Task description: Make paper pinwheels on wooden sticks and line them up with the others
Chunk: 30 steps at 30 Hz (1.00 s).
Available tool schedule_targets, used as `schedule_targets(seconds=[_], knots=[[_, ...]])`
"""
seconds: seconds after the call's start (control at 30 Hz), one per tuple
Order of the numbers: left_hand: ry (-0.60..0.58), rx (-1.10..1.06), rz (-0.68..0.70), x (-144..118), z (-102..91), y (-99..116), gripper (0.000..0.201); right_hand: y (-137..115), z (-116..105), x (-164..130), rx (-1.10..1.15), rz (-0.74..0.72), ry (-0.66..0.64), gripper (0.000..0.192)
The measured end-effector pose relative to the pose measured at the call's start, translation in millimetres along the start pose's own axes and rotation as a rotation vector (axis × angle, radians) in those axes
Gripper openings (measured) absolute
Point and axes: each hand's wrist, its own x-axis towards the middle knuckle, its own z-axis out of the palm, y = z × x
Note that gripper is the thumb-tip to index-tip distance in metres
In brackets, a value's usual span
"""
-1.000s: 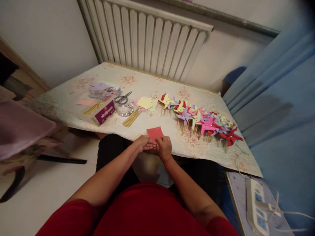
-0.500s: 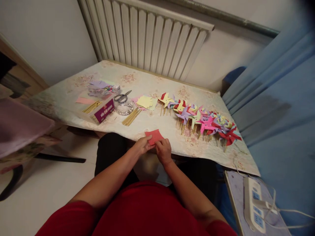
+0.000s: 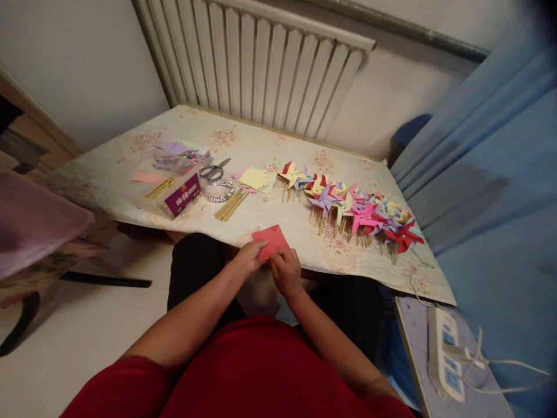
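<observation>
Two hands pinch one red paper square [image 3: 270,240] at the near edge of the table [image 3: 282,223]: the left hand [image 3: 249,257] grips its near-left corner, the right hand [image 3: 285,271] its near edge. It lies flat, turned diamond-wise, its far corner pointing toward the row of pinwheels [image 3: 352,209].

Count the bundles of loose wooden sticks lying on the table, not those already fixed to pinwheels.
2. One bundle of sticks lies beside the scissors; another bundle lies left of the purple box. More may be hidden among the papers.
</observation>
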Motion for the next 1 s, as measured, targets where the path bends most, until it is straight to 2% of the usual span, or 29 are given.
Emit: schedule_targets(seconds=[0.17, 0.37, 0.63, 1.0], knots=[[0.079, -0.012, 0.006, -11.5, 9.0, 4.3, 0.006, -3.1, -4.6, 1.1, 0.028, 0.109, 0.016, 0.021], [0.092, -0.014, 0.077, -21.5, 16.8, 7.4, 0.008, -7.4, -8.8, 11.6, 0.128, 0.295, -0.015, 0.020], [0.047, 0.028, 0.140, -26.3, 20.4, 5.9, 0.007, -7.6, -4.9, 20.7, 0.148, 0.452, -0.024, 0.020], [-0.039, 0.058, 0.170, -30.0, 21.5, 4.9, 0.016, -6.6, -5.8, 27.7, 0.147, 0.525, -0.007, 0.023]])
